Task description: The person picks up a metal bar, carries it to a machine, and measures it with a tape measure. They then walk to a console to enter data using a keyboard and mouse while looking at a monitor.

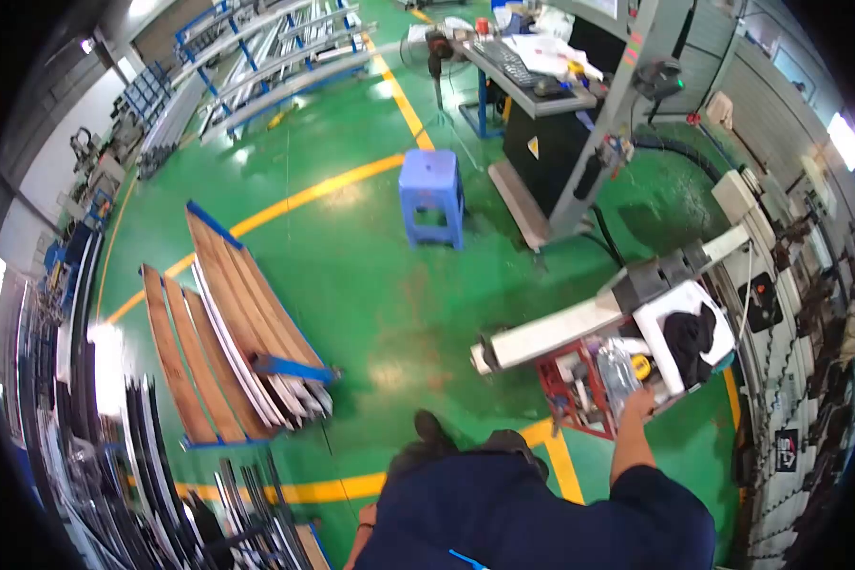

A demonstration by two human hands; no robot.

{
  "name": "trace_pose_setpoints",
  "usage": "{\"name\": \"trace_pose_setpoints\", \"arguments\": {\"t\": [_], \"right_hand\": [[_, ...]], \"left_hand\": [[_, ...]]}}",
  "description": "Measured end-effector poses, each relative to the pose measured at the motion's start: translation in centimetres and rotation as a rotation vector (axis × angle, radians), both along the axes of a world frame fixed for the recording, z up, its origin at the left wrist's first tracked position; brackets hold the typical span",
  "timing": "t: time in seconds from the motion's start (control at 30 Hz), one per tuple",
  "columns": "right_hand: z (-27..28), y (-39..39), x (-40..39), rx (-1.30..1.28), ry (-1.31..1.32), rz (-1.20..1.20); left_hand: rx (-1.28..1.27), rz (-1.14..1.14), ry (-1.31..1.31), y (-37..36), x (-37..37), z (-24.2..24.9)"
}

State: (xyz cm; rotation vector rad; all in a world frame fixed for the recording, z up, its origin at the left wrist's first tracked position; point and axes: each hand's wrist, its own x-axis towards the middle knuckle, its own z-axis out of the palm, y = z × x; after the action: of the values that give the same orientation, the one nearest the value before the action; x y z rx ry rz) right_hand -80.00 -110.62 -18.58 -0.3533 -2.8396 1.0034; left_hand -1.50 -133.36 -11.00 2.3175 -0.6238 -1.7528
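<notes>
The green floor [380,313] takes up most of the view, crossed by yellow lines, and it spreads out well away from the fingers on every side. Far from them, across the floor, stands a rack [247,332] of long brown boards leaning in a blue frame. Farther off from the fingers, a machine [560,142] with a keyboard shelf rises at the far side, and a blue stool [431,198] sits on the floor beside it. Closer in, a long grey beam [579,328] runs just beyond the fingertips, ending near a white box [689,328] with a black cloth in it, which lies just past the fingers.

The right hand [636,404] reaches forward on a bare forearm into a red crate [575,385] of small parts. Its fingers are wrapped around the lower end of a clear plastic bottle [617,372], which stands out from the crate directly above the fingertips. A small yellow item [642,366] lies just beside the bottle, near the knuckles.

The left hand [365,518] hangs low by the dark blue sleeve, mostly hidden, and I cannot tell whether its fingers are curled or spread.
</notes>
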Motion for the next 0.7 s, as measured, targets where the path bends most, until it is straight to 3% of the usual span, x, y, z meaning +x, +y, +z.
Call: {"name": "trace_pose_setpoints", "arguments": {"t": [0.1,0.17,0.37,0.4,0.5,0.57,0.63,0.7], "right_hand": [[3.6,-5.6,4.4,-0.135,0.075,-0.034],[4.3,-7.8,7.4,-0.173,0.117,-0.061],[6.4,-19.4,5.5,-0.188,0.247,-0.128],[6.6,-22.4,4.2,-0.293,0.302,-0.112],[6.9,-33.2,-1.9,-0.693,0.229,-0.127],[6.5,-41.9,-6.2,-0.831,0.268,-0.183],[8.3,-49.1,-9.5,-0.741,0.263,-0.115],[14.2,-55.2,-11.6,-0.575,0.239,-0.011]], "left_hand": [[0.026,-0.135,-0.012,-13.9,1.5,0.3],[-0.032,-0.383,-0.062,-23.7,1.2,0.6],[-0.244,-0.318,0.232,-49.5,-6.3,-1.7],[-0.308,-0.316,0.071,-51.3,-9.9,-0.2],[-0.424,-0.459,0.172,-57.6,-16.8,-0.6],[-0.36,-0.442,0.326,-60.7,-19.5,-3.0],[-0.198,-0.474,0.556,-63.1,-21.6,-2.6],[-0.281,-0.581,0.338,-65.6,-25.1,-1.9]]}}
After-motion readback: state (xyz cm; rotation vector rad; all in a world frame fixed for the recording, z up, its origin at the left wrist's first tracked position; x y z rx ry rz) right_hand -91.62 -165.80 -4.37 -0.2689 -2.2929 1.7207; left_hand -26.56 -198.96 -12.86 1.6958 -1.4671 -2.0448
